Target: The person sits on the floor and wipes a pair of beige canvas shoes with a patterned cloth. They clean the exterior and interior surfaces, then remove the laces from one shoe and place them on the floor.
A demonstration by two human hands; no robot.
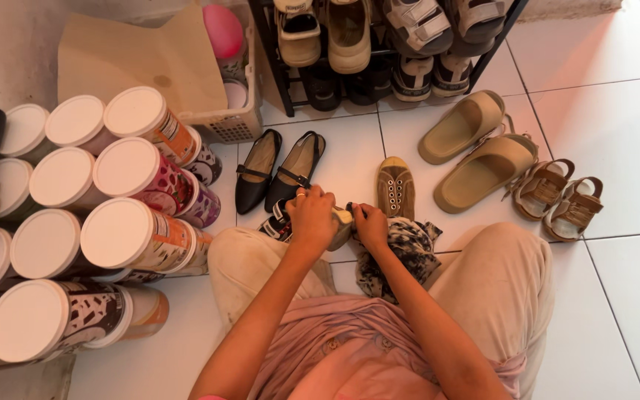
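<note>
Nearest, over the lap, both hands meet on one small shoe (pixel 341 221): the left hand (pixel 311 217) is closed over its upper, while the right hand (pixel 370 224) pinches its near end together with a mottled cloth (pixel 401 255) draped onto the knee. The shoe's long axis runs roughly left-right between them. Just beyond lies its brown mate (pixel 395 187) on the floor (pixel 616 126), toe pointing away; black flats (pixel 279 170) lie left.
</note>
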